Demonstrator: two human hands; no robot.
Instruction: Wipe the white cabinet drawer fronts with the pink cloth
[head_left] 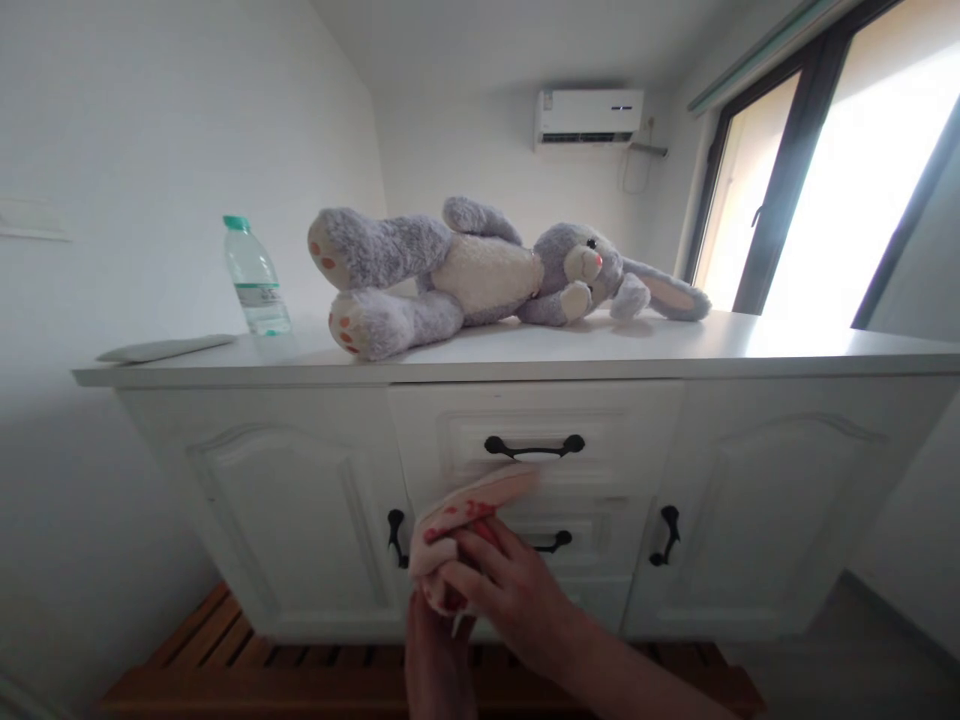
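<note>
Gripping a small pink cloth (457,520) with red markings, both hands work low in front of a white sideboard (300,500). The right hand (510,590) lies over the top of the cloth, fingers curled and clenched around its bunched lower part. The left hand (435,640) comes up from beneath and holds the same bundle from below; only part of it shows. One loose end of the cloth sticks up and to the right, just under the black handle (534,447) of the top drawer. A second drawer handle (555,542) shows just beside the right hand. On the sideboard's top lie a grey plush rabbit (480,270) on its back, a clear water bottle (255,275) standing upright with a green cap, and a flat grey item (165,348) near the left edge.
</note>
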